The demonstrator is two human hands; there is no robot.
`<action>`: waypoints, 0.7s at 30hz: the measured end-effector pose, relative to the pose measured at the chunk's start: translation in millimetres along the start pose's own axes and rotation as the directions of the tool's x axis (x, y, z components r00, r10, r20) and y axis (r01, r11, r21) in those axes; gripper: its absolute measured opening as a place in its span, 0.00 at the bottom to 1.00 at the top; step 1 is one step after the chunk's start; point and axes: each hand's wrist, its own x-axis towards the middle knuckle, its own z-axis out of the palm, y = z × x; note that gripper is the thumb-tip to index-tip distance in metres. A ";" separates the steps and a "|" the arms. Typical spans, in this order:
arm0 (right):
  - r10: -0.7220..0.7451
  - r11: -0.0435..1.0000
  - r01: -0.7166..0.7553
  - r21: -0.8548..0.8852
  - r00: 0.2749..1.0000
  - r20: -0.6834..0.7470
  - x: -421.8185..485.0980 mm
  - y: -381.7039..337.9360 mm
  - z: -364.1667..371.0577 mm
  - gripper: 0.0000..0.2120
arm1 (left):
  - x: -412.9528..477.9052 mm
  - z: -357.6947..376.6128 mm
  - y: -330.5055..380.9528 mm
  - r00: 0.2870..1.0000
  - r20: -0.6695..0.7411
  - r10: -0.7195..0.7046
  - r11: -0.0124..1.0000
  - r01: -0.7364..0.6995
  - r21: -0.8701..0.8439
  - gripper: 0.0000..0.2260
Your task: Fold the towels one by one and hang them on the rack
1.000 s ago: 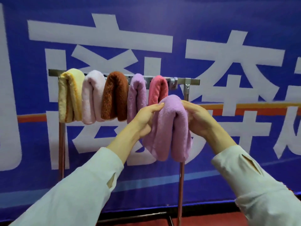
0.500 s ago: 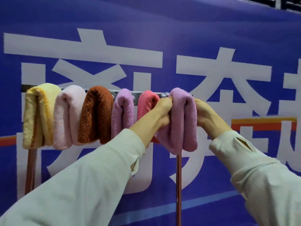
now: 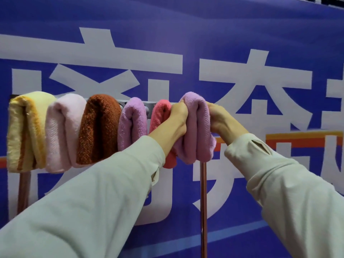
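Note:
A folded mauve towel (image 3: 195, 127) hangs over the right end of the rack's grey bar (image 3: 149, 107). My left hand (image 3: 176, 120) grips its left side near the top, and my right hand (image 3: 219, 120) holds its right side. Along the bar to the left hang several folded towels: a coral one (image 3: 160, 114) partly behind my left hand, a lilac one (image 3: 133, 123), a brown one (image 3: 100, 127), a pale pink one (image 3: 63, 131) and a yellow one (image 3: 26, 131).
The rack stands on copper-coloured posts, one on the right (image 3: 203, 202) below the mauve towel and one on the left (image 3: 23, 192). A blue banner (image 3: 242, 34) with large white characters fills the background right behind the rack.
Both hands have lifted the mauve towel up from in front of the rack and set it over the bar's right end. The view has moved closer and tilted upward.

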 end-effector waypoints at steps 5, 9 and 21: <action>0.005 1.000 -0.005 0.003 0.997 -0.079 8.9 15.9 -3.7 0.23 | 17.8 3.5 -3.6 0.996 -0.073 -0.050 0.999 0.049 -0.014 0.15; 0.020 1.000 -0.020 0.006 0.997 -0.070 9.4 30.5 -5.3 0.28 | 37.4 1.8 -18.7 0.992 -0.099 -0.074 0.997 0.072 -0.031 0.10; -0.003 1.000 0.001 -0.008 0.955 -0.296 -10.9 57.9 12.1 0.07 | -1.3 -23.9 -88.5 0.994 -0.031 -0.107 0.994 0.108 0.034 0.22</action>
